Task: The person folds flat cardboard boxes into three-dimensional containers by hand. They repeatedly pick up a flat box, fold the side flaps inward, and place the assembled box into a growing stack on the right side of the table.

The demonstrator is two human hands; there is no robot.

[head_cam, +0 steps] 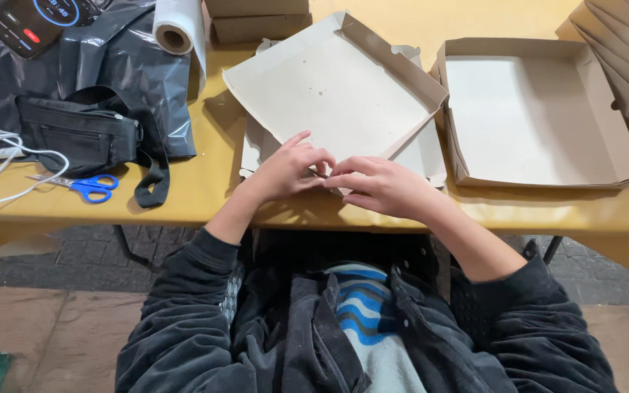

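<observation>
A half-folded cardboard box (329,91) lies tilted on the yellow table (205,189), its far and right walls raised. My left hand (285,169) and my right hand (380,185) meet at its near corner, fingers pinching the cardboard edge there. Beneath the box lies another flat cardboard piece (424,156). The exact flap under my fingertips is hidden by the hands.
A finished open box (606,109) stands to the right, with stacked flat blanks (627,51) at the far right. On the left lie blue-handled scissors (90,186), a black pouch (81,135), a black plastic bag (125,58), a plastic roll (176,33), a phone (34,22), white cables (1,156).
</observation>
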